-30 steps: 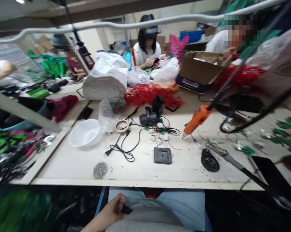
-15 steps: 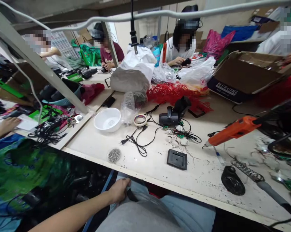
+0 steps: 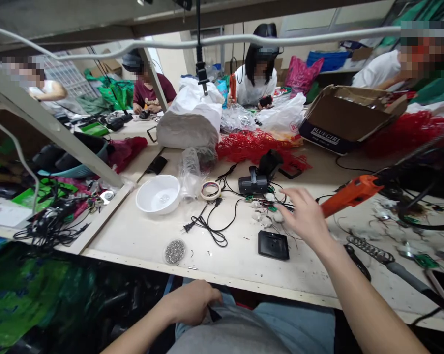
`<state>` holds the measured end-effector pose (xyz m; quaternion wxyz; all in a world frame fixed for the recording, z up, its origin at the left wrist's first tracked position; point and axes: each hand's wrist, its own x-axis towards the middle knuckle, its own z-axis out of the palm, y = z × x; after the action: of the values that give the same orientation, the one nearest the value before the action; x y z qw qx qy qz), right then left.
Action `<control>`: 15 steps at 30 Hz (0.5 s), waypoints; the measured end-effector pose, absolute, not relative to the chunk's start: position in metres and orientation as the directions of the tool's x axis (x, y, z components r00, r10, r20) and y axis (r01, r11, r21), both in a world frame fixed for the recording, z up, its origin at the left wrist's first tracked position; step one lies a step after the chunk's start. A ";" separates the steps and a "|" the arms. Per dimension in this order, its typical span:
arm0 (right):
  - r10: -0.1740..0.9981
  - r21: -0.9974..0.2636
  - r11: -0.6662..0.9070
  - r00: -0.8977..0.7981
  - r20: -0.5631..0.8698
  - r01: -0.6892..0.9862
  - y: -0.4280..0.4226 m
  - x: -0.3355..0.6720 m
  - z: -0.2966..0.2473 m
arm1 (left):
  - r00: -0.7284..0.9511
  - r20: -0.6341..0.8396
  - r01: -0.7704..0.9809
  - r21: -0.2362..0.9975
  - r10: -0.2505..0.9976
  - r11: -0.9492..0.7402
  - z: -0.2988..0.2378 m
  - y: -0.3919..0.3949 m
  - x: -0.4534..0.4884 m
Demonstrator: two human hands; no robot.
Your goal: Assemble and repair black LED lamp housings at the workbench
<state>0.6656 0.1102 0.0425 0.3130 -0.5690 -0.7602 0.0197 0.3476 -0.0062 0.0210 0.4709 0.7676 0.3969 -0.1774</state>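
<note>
Head view: right hand [image 3: 305, 219] out over the bench, fingers spread wide, holding nothing, just above a cluster of small white pieces [image 3: 262, 212] tangled in thin wires [image 3: 281, 209]. Black square plate [image 3: 273, 245] lies just below those pieces; orange glue gun [image 3: 349, 195] sits up and to the right of the plate, its nozzle [image 3: 323, 211] near the fingers. Risks: if the gun is hot, brushing the nozzle could burn; a snagged wire could drag the pieces askew. Left hand [image 3: 192, 302] curled at the lap, over grey cloth [image 3: 225, 339]; cannot tell whether it holds anything.
</note>
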 end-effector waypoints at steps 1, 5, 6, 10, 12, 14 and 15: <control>0.910 -0.347 0.323 -0.189 0.368 0.880 0.131 0.658 0.042 | 0.606 -0.634 0.786 0.571 0.481 -0.237 0.022 -0.008 0.345; 0.956 -0.268 0.282 -0.245 0.163 0.921 0.205 0.632 0.038 | 0.504 -0.609 0.820 0.561 0.612 -0.116 0.021 -0.022 0.329; 0.958 -0.260 0.279 -0.248 0.145 0.924 0.215 0.629 0.038 | 0.475 -0.619 0.825 0.561 0.626 -0.071 0.022 -0.026 0.325; 0.959 -0.244 0.276 -0.248 0.137 0.930 0.222 0.624 0.047 | 0.393 -0.648 0.828 0.558 0.652 0.054 0.029 -0.034 0.314; 0.962 -0.244 0.254 -0.218 0.163 0.936 0.218 0.627 0.061 | 0.399 -0.604 0.793 0.605 0.690 0.070 0.033 -0.034 0.311; 0.959 -0.262 0.225 -0.166 0.230 0.938 0.214 0.632 0.083 | 0.413 -0.515 0.740 0.670 0.751 0.053 0.034 -0.028 0.310; 0.949 -0.280 0.224 -0.143 0.282 0.934 0.212 0.634 0.096 | 0.416 -0.459 0.714 0.700 0.785 0.031 0.034 -0.024 0.311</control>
<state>0.6345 0.2120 0.0960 0.2021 -0.6228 -0.7556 0.0184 0.3108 -0.0236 0.0338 0.4743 0.6950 0.5391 0.0373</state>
